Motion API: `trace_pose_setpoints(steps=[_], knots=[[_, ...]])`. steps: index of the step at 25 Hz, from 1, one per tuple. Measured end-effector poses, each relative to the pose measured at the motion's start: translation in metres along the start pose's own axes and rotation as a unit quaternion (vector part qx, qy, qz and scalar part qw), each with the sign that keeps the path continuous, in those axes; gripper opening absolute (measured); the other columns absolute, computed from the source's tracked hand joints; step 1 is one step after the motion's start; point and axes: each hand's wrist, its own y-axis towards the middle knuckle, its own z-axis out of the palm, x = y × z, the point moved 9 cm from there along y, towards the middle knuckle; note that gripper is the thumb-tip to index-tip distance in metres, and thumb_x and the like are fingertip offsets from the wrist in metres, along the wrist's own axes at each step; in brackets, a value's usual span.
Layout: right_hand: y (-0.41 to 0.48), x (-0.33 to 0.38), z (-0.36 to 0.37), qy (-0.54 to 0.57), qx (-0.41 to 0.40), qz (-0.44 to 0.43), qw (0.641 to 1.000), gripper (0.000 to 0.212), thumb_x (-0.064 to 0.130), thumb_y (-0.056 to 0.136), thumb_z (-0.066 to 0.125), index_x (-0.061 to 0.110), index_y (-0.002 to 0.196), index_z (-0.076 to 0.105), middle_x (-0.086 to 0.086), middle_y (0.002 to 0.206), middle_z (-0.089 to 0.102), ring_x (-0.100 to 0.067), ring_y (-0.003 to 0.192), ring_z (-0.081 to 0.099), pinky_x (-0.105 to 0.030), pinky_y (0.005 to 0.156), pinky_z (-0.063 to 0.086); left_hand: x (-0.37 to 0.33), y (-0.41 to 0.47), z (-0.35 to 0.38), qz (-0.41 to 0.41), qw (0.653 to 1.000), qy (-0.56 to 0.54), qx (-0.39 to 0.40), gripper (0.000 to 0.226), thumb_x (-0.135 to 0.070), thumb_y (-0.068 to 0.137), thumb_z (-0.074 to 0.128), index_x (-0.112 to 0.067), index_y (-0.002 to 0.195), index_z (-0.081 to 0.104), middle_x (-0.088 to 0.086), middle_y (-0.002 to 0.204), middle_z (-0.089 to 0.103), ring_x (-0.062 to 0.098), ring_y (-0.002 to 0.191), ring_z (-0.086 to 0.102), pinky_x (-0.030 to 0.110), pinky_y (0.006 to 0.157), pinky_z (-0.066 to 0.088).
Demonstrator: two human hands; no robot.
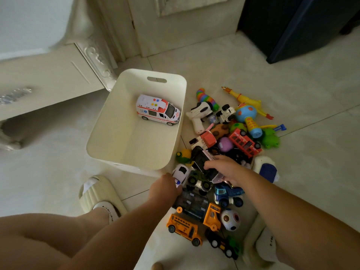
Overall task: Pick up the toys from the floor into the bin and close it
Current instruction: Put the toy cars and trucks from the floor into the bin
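Head view: both bare forearms reach forward and down from the lower edge toward the pile of toys [227, 193] on the tiled floor [292, 75]. The left hand [165, 189] shows its back, and its fingers curl down around the rear of a white toy car [181, 172], just beside the near right corner of the bin [109, 123]. The right hand [224, 168], wrist bent a little to the left, closes its fingers over a black toy truck [202, 162] on top of the pile. The white bin stands open on the floor. 1 toy ambulance [158, 110] sits inside it, at the far right corner. The other toys, among them a red bus [244, 143] and an orange bus [183, 228], lie along the bin's right wall.
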Motion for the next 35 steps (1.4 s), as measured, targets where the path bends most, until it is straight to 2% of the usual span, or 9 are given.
trace_pose_setpoints(steps=[4,10,16,22,24,26,29,31,35], knots=[[-0.021,0.021,-0.005,0.109,-0.018,-0.051,0.993,0.033,0.02,0.082,0.067,0.011,0.112,0.058,-0.009,0.099,0.063,-0.024,0.068,0.061,-0.028,0.056,0.051,-0.029,-0.015,-0.01,0.07,0.996,-0.043,0.021,0.047,-0.052,0.084,0.061,-0.016,0.114,0.058,0.003,0.104,0.065,0.013,0.082,0.056,0.025,0.067,0.047],[-0.053,0.077,-0.018,0.283,-0.029,-0.132,0.95,0.023,0.025,0.089,0.054,0.007,0.101,0.062,-0.006,0.072,0.063,-0.019,0.06,0.058,-0.027,0.053,0.044,-0.064,-0.027,-0.068,0.117,0.974,-0.194,0.012,0.042,-0.058,0.083,0.057,-0.017,0.089,0.06,-0.002,0.075,0.062,0.013,0.067,0.057,0.029,0.06,0.047],[-0.085,0.172,-0.005,0.333,0.03,-0.22,0.917,0.016,0.021,0.09,0.051,0.011,0.092,0.063,-0.006,0.069,0.063,-0.018,0.06,0.056,-0.032,0.063,0.041,-0.068,-0.015,-0.171,0.129,0.863,-0.487,-0.024,0.042,-0.052,0.085,0.056,-0.02,0.112,0.058,0.002,0.1,0.071,0.018,0.088,0.071,0.041,0.079,0.06],[-0.045,0.215,0.066,0.229,0.069,-0.204,0.949,0.02,0.024,0.095,0.046,0.015,0.1,0.063,-0.004,0.084,0.072,-0.02,0.079,0.071,-0.036,0.067,0.057,0.01,0.051,-0.2,-0.041,0.842,-0.537,-0.029,0.036,-0.04,0.09,0.056,-0.018,0.118,0.053,0.009,0.107,0.065,0.023,0.089,0.066,0.036,0.068,0.06],[-0.016,0.217,0.086,0.197,0.024,-0.165,0.966,0.025,0.022,0.095,0.042,0.016,0.097,0.066,-0.006,0.088,0.073,-0.024,0.086,0.07,-0.037,0.075,0.056,0.037,0.076,-0.187,-0.11,0.845,-0.523,-0.014,0.034,-0.04,0.089,0.058,-0.014,0.11,0.056,0.011,0.108,0.063,0.027,0.093,0.065,0.034,0.064,0.057],[0.017,0.211,0.107,0.14,-0.008,-0.125,0.982,0.019,0.019,0.093,0.047,0.016,0.099,0.065,-0.005,0.086,0.07,-0.021,0.075,0.067,-0.032,0.067,0.053,0.059,0.097,-0.172,-0.156,0.865,-0.476,0.014,0.035,-0.041,0.087,0.061,-0.011,0.105,0.057,0.01,0.102,0.061,0.028,0.089,0.062,0.031,0.061,0.053],[0.075,0.184,0.136,0.072,-0.032,0.019,0.997,0.015,0.013,0.092,0.055,0.013,0.107,0.058,-0.009,0.092,0.064,-0.023,0.075,0.061,-0.034,0.059,0.053,0.077,0.136,-0.164,-0.142,0.95,-0.272,0.049,0.039,-0.041,0.089,0.057,-0.009,0.11,0.061,0.01,0.091,0.058,0.025,0.072,0.058,0.025,0.061,0.044],[0.105,0.164,0.146,0.023,-0.058,0.107,0.992,0.026,0.01,0.088,0.06,0.011,0.112,0.053,-0.015,0.093,0.064,-0.029,0.079,0.062,-0.04,0.053,0.055,0.078,0.166,-0.168,-0.111,0.978,-0.174,0.019,0.04,-0.035,0.093,0.051,-0.006,0.12,0.058,0.015,0.105,0.062,0.029,0.087,0.064,0.028,0.068,0.047],[0.178,0.136,0.154,-0.01,-0.105,0.141,0.984,0.044,0.018,0.071,0.07,0.014,0.11,0.049,-0.009,0.113,0.062,-0.027,0.086,0.062,-0.038,0.053,0.057,0.081,0.218,-0.15,-0.141,0.973,-0.185,-0.01,0.049,-0.035,0.087,0.063,-0.007,0.124,0.046,0.014,0.12,0.053,0.03,0.107,0.058,0.034,0.084,0.05]])
